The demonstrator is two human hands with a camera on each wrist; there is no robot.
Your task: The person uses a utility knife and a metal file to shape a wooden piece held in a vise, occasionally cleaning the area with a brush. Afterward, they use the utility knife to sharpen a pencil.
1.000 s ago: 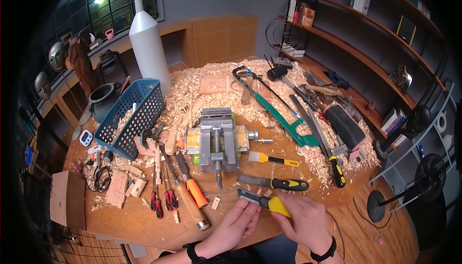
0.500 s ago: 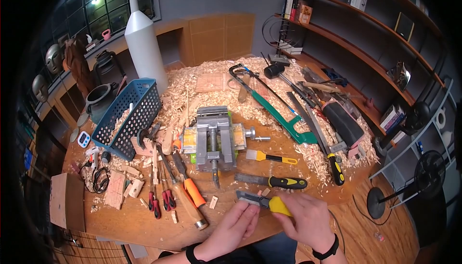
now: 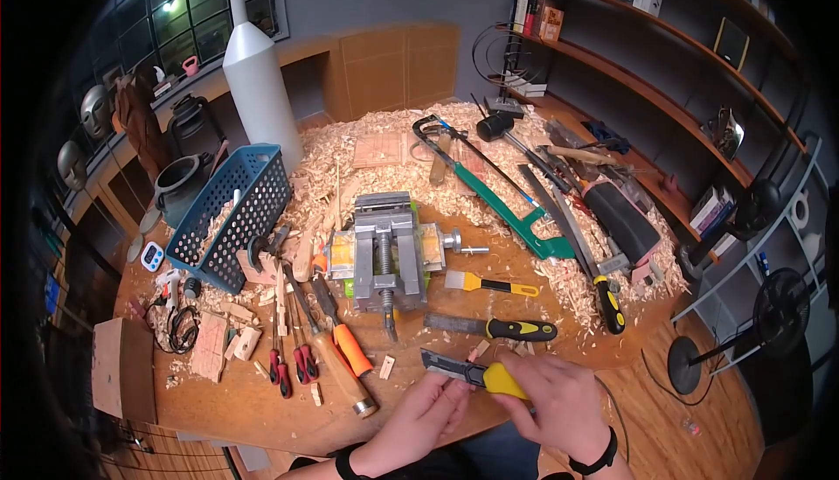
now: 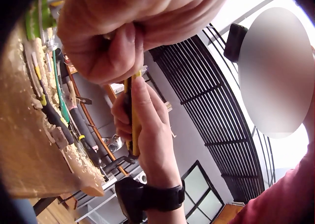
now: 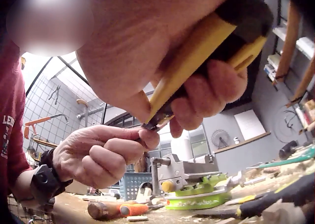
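Note:
My right hand (image 3: 559,401) grips a yellow and black utility knife (image 3: 502,380). Its grey blade (image 3: 444,364) points left, above the near edge of the workbench. My left hand (image 3: 428,410) has its fingers curled in a pinch right under the blade. In the right wrist view, the left thumb (image 5: 149,138) is right at the knife's front end. A small wood piece sits in that pinch, mostly hidden by the fingers, and I cannot tell its shape. Just beyond the hands lies a rasp with a black and yellow handle (image 3: 522,330).
A metal vise (image 3: 384,257) stands mid-bench. Chisels with an orange handle (image 3: 352,351) and red handles (image 3: 280,375) lie left. A brush (image 3: 494,284), a green hacksaw (image 3: 498,200) and a saw (image 3: 607,305) lie right. Wood shavings (image 3: 341,152) pile behind; a blue basket (image 3: 232,226) stands left.
The knife blade has shifted slightly left over the left fingers. Both hands stay together in nearly the same place, and the head view has turned a little.

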